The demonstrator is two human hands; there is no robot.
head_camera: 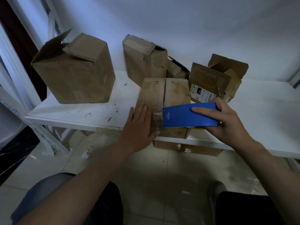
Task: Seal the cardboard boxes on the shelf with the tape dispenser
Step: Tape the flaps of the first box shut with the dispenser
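Box: worn brown cardboard box (164, 101), flaps closed, on white shelf (73, 111).
Left hand (140, 127): fingers (142, 109) spread flat, pressed on box.
Right hand (227, 122): fingers (201, 110) wrapped around curved blue plastic tape dispenser (189, 115).

Dim bluish indoor light, soft shadows, slight overall blur, wide-angle bending at edges, faint floor (162, 176) glare

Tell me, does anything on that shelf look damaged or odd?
Yes. The back middle box has torn, peeling top flaps, and the labelled box on the right gapes open with ragged corrugated edges. The large left box also has one flap sticking up.
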